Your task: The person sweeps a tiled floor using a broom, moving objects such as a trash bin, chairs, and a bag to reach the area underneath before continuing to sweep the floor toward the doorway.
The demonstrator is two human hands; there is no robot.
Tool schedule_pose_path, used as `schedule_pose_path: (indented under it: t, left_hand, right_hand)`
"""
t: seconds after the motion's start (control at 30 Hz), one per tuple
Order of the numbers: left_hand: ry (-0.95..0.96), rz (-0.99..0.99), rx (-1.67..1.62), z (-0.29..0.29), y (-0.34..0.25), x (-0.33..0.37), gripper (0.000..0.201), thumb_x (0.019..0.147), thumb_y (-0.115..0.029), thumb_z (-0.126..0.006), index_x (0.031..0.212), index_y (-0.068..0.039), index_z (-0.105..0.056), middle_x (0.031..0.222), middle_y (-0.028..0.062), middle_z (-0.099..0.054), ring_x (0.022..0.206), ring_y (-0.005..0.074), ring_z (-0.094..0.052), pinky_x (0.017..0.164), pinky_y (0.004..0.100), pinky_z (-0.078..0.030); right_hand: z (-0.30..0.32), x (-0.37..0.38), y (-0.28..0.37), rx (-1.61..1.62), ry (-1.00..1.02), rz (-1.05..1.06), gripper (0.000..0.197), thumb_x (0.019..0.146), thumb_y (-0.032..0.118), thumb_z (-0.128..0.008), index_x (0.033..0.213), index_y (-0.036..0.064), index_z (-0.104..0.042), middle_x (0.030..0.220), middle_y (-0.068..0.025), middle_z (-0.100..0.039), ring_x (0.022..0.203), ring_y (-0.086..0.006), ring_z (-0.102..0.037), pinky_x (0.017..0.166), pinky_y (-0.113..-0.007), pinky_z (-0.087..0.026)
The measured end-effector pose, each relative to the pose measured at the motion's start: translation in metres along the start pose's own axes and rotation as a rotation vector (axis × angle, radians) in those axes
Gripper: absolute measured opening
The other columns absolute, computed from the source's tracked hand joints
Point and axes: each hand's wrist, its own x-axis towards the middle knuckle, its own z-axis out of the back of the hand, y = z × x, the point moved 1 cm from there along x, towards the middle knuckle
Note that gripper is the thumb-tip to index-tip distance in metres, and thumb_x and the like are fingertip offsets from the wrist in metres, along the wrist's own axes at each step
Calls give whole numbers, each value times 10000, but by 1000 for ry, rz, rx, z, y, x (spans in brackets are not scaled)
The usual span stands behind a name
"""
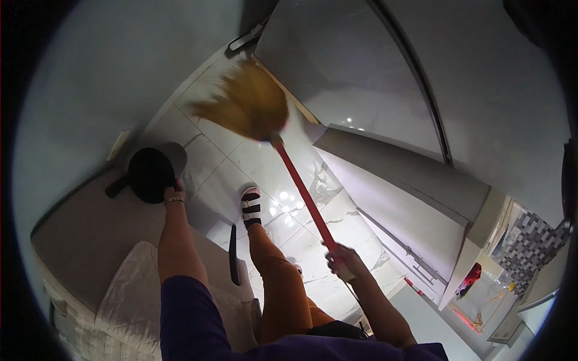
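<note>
My right hand (342, 262) is wrapped round the red handle of a broom (304, 194), near its lower end in the picture. The broom's yellow straw head (250, 105) is raised toward the far side and smeared by motion. Out to the left, my left hand (174, 188) is at the edge of a black round thing with a short stub (150, 174), seemingly gripping it. Most of that hand's fingers are hidden, and I cannot make out the round thing's kind.
A grey-brown sofa (84, 231) with a pale cushion (129, 283) lies left. My sandalled foot (250, 206) stands on white marbled tiles (211, 165). A large glossy grey panel (349, 66) rises at the far right, beside a white cabinet (385, 198). A dark curved bar (233, 256) is near my leg.
</note>
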Motion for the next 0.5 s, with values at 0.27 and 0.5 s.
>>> schedule_pose_path:
  t: [0.27,0.5]
  left_hand:
    - [74,52,150,21,41,-107,452,837,-228,-519,1231,-82,-352,1194,169,-402,953,332,-512,744,387,-497]
    - [202,23,534,120,64,-217,488,763,-211,-586,1181,-31,-410,1108,191,-483,908,298,-539,743,365,-469]
  right_hand:
    - [241,-100,-159,489,-284,-354,216,753,188,-557,923,55,-544,643,-35,-524,492,-120,-500,408,-218,-419]
    - [391,-119,-219,583,-526,-59,155,672,66,-501,531,43,-442,492,-29,-431,443,-144,-444,404,-241,-400]
